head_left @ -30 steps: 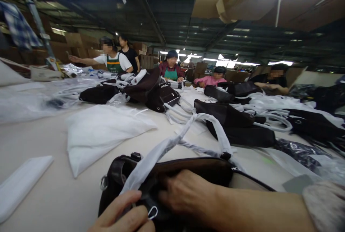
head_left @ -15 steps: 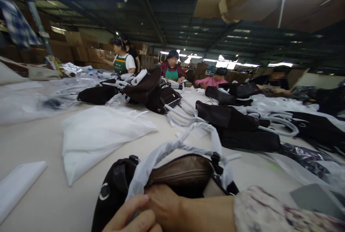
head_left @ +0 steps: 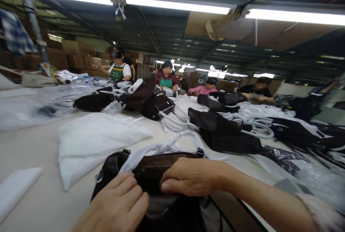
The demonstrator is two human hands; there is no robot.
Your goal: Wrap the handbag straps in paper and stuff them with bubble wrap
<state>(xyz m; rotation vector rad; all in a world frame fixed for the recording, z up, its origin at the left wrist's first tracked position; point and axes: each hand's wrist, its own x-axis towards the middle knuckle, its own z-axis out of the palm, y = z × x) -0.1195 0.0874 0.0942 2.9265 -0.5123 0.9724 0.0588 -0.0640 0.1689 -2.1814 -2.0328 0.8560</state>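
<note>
A dark handbag (head_left: 110,167) with its top open sits in front of me on the table, showing a brown lining. White paper wraps its handle (head_left: 161,148), which stands up behind the opening. My left hand (head_left: 115,203) is closed around the bag's near left edge, beside the handle's base. Over the opening is my right hand (head_left: 191,178), its fingers curled together and pointing left into the bag. What those fingers hold, if anything, is hidden.
A white cloth-like bag (head_left: 94,138) lies left on the table, with a flat white packet (head_left: 20,189) nearer me. Several dark bags (head_left: 215,124) with wrapped handles are heaped beyond. Clear plastic (head_left: 318,174) lies right. Several people (head_left: 167,79) are across the table.
My right hand has come up out of the bag's inside to its opening. The left hand has turned and shows its back, at the bag's edge. The view has tilted upward.
</note>
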